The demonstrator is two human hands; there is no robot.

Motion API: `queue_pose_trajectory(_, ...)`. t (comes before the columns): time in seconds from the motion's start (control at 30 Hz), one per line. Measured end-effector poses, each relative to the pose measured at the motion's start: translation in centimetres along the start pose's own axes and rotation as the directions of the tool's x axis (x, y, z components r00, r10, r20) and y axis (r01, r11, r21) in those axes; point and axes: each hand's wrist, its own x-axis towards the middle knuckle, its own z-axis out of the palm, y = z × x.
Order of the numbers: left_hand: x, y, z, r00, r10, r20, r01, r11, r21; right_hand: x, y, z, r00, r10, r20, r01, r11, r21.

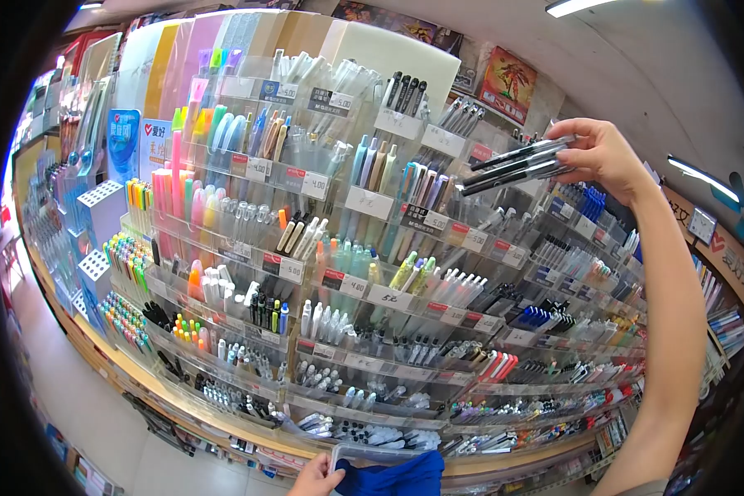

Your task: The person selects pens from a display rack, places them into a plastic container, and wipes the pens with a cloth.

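My right hand (602, 153) is raised at the upper right, its fingers closed round the ends of several black pens (512, 168). The pens are fanned a little and point left, in front of the upper tiers of a clear pen display rack (388, 296). Low at the bottom edge, my left hand (316, 477) grips the corner of a clear plastic box (372, 451), thumb on its rim. Blue cloth (401, 478) lies over or in the box; which, I cannot tell. Most of the box is out of the frame.
Price tags (369, 202) front the rack's tiers, which hold many pens and markers. Large paper sheets (293, 33) stand behind it. A wooden ledge (298, 445) runs under the rack, above the tiled floor (140, 438). Bookshelves (723, 326) stand at the right.
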Motion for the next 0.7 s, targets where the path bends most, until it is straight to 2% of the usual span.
queue_pose_trajectory(0.1,0.0,-0.3,0.0,0.99,0.131,-0.053,-0.126,0.987,0.1,-2.1,-0.5,-0.3,0.999,-0.047,0.012,0.046,0.996,0.071)
queue_pose_trajectory(0.17,-0.2,1.2,-0.3,0.991,0.128,-0.032,-0.125,0.988,0.09,-4.1,-0.4,0.7,0.998,-0.064,0.009,0.063,0.994,0.09)
queue_pose_trajectory(0.23,-0.4,1.6,-0.4,0.994,0.107,-0.014,-0.106,0.992,0.065,-6.4,0.2,2.3,0.997,0.0,0.071,-0.004,0.999,0.054)
queue_pose_trajectory(0.3,-0.1,1.2,-0.3,0.998,0.066,0.002,-0.066,0.998,0.024,-9.0,1.3,5.5,0.98,0.046,0.194,-0.056,0.997,0.045)
queue_pose_trajectory(0.33,0.3,0.2,-0.3,0.998,0.022,0.066,-0.017,0.998,-0.068,-10.6,1.5,7.5,0.952,0.146,0.269,-0.157,0.987,0.021)
queue_pose_trajectory(0.37,0.8,-1.4,-0.4,0.991,-0.018,0.134,0.039,0.987,-0.155,-12.2,3.8,9.5,0.916,0.075,0.393,-0.099,0.994,0.041)
queue_pose_trajectory(0.4,1.0,-2.3,-0.5,0.978,-0.049,0.204,0.098,0.967,-0.237,-13.7,4.3,11.5,0.835,0.178,0.521,-0.121,0.983,-0.142)
queue_pose_trajectory(0.47,1.0,-2.0,-0.5,0.978,-0.046,0.204,0.095,0.967,-0.236,-18.1,10.2,16.9,0.755,0.134,0.642,-0.157,0.987,-0.022)
queue_pose_trajectory(0.5,1.0,-1.9,-0.4,0.978,-0.043,0.205,0.092,0.967,-0.236,-20.2,11.9,19.3,0.662,0.261,0.703,-0.325,0.945,-0.045)
queue_pose_trajectory(0.53,1.0,-2.0,-0.4,0.978,-0.032,0.207,0.087,0.962,-0.258,-22.8,14.1,22.1,0.635,0.289,0.717,-0.509,0.854,0.105)
queue_pose_trajectory(0.57,1.0,-2.1,-0.4,0.978,-0.021,0.209,0.081,0.956,-0.281,-25.2,16.2,24.6,0.616,0.33,0.715,-0.582,0.803,0.131)
queue_pose_trajectory(0.63,1.1,-2.4,-0.3,0.978,0.0,0.21,0.066,0.949,-0.309,-29.1,18.7,28.6,0.616,0.382,0.689,-0.601,0.793,0.098)
queue_pose_trajectory(0.67,1.1,-2.5,-0.3,0.978,0.009,0.211,0.059,0.947,-0.315,-30.8,19.4,30.3,0.615,0.397,0.682,-0.655,0.738,0.161)
queue_pose_trajectory(0.7,1.1,-2.6,-0.3,0.977,0.016,0.212,0.053,0.946,-0.318,-32.9,21.0,32.2,0.588,0.406,0.699,-0.755,0.586,0.294)
